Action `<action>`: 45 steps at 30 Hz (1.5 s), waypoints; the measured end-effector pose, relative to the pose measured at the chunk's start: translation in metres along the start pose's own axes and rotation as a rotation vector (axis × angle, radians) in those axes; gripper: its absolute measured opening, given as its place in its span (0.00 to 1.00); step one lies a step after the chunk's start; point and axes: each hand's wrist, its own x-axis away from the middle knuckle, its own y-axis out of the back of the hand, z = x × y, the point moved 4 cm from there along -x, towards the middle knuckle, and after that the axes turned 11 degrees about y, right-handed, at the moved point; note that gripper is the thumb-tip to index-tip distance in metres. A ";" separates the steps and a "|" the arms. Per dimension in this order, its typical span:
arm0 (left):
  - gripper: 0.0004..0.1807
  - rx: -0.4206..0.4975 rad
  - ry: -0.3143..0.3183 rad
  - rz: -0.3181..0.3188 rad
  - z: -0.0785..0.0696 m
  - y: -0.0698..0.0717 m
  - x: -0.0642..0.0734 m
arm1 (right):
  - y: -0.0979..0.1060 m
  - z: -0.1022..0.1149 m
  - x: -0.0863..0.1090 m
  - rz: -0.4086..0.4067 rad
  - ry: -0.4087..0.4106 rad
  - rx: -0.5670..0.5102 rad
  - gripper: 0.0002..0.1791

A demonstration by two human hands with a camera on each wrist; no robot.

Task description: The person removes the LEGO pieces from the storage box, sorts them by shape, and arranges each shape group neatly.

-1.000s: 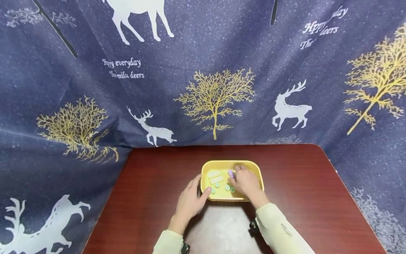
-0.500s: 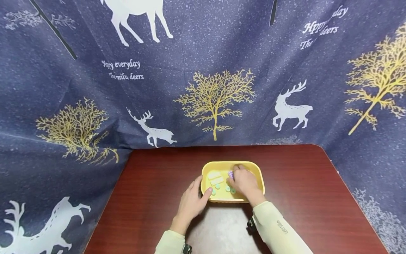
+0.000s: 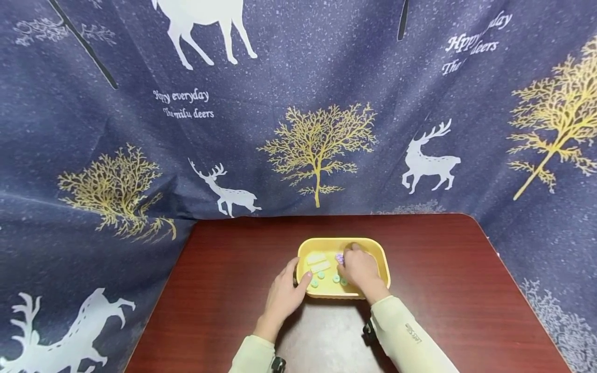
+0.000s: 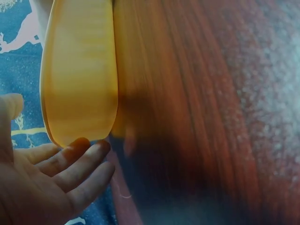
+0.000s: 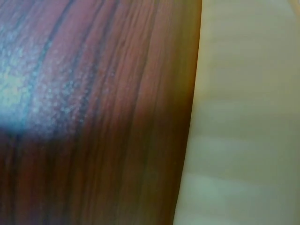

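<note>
A yellow plastic basin [image 3: 326, 294] stands on the table with small pieces inside. My left hand [image 3: 285, 292] lies at its left end, thumb over the front left corner. In the left wrist view the fingers [image 4: 82, 171] are loosely extended, tips against the basin's outer wall [image 4: 82, 70]. My right hand [image 3: 361, 268] reaches down inside the basin, fingers bent downward. A purple knobby piece [image 3: 340, 258] shows at its thumb and index finger, partly covered. I cannot tell whether the fingers pinch it. The right wrist view shows only table and the basin's pale side [image 5: 243, 117].
Two pale yellow bars [image 3: 320, 267] lie in the basin's left half. Several small green round pieces [image 3: 336, 278] lie near its front wall. The dark red wooden table [image 3: 434, 259] extends around the basin. A blue curtain [image 3: 298, 77] with deer and trees hangs behind.
Both hands stay nearly in place, the left at the basin's end and the right inside it. The right fingers shift slightly around the purple piece. The head view tilts a little.
</note>
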 end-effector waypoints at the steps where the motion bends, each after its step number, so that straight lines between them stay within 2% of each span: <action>1: 0.35 0.014 0.006 0.001 0.001 0.000 -0.001 | 0.001 0.000 0.000 -0.001 0.004 0.000 0.18; 9: 0.32 0.099 0.040 0.009 0.004 0.002 -0.006 | 0.010 0.003 0.005 -0.044 0.038 -0.027 0.12; 17: 0.31 0.157 0.084 0.004 0.007 0.002 -0.008 | 0.017 0.010 0.006 -0.040 0.035 -0.041 0.17; 24: 0.23 0.183 0.093 -0.010 0.005 0.005 -0.010 | 0.020 0.012 0.008 -0.020 0.011 -0.083 0.17; 29: 0.17 0.190 0.113 -0.021 0.008 0.007 -0.014 | 0.023 0.014 0.012 -0.030 0.022 -0.109 0.16; 34: 0.12 0.201 0.090 -0.042 0.009 0.008 -0.016 | 0.027 0.019 0.016 -0.056 0.041 -0.102 0.16; 36: 0.12 0.219 0.087 -0.032 0.009 0.008 -0.016 | 0.028 0.020 0.017 -0.071 0.050 -0.094 0.16; 41: 0.13 0.290 0.142 0.023 0.007 0.007 -0.016 | 0.029 0.023 0.021 -0.106 0.059 -0.071 0.17; 45: 0.13 0.293 0.165 0.038 0.006 0.008 -0.015 | 0.030 0.022 0.023 -0.115 0.045 -0.073 0.17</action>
